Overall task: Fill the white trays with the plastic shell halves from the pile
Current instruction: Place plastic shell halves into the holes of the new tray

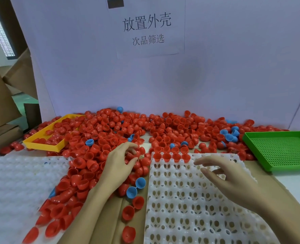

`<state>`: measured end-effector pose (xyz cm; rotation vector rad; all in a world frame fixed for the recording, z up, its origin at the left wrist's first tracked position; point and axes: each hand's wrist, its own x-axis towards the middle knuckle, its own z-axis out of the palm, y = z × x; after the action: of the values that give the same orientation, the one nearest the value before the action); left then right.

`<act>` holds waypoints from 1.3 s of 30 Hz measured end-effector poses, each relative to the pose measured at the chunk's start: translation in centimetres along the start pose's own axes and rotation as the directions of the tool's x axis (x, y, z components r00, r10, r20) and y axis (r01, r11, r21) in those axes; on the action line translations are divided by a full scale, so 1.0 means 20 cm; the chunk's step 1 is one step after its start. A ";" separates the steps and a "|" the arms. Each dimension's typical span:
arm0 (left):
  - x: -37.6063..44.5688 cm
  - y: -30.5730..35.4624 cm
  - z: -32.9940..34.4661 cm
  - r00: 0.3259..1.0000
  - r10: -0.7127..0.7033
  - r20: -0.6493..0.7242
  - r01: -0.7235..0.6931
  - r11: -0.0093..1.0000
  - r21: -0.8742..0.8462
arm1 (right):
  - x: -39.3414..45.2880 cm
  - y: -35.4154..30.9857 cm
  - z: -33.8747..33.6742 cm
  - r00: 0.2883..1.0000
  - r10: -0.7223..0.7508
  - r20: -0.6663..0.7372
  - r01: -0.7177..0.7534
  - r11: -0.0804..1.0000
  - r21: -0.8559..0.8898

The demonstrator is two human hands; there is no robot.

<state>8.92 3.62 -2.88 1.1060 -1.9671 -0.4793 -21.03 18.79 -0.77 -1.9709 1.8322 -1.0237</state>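
The pile (pixel 121 138) of glossy red shell halves, with a few blue ones, spreads across the far tabletop (pixel 297 182). The white tray (pixel 189 199), gridded with holes, lies near right; four red halves (pixel 171 157) fill its far-left row. The left hand (pixel 118 164) reaches into the pile, fingers curled on a red half. The right hand (pixel 228 175) hovers over the tray, fingers spread loosely. A green tray (pixel 283 150) borders the right, a yellow tray (pixel 45 138) the far left.
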 end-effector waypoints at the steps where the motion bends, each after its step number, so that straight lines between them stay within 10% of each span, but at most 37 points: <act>1: 0.00 0.02 0.00 1.000 0.001 -0.021 -0.003 0.998 -0.065 | -0.01 -0.01 0.00 1.000 0.004 0.006 -0.004 1.000 0.001; 8: -0.09 0.26 0.05 0.957 0.135 0.257 0.054 0.788 -0.613 | -0.09 -0.11 0.06 0.997 0.005 0.075 -0.016 0.987 0.158; 18: -0.21 0.39 0.16 0.900 0.337 0.277 -0.128 0.811 -0.571 | -0.11 -0.25 0.18 0.985 0.169 0.032 -0.148 0.735 0.662; 39: -0.17 0.36 0.14 0.931 0.083 0.354 0.184 0.732 -0.656 | -0.12 -0.24 0.16 0.985 0.156 -0.072 -0.091 0.829 0.551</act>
<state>3.87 10.25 -1.39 0.6091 -1.7961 -1.4014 -15.29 20.99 -0.84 -1.4557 1.4647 -1.4470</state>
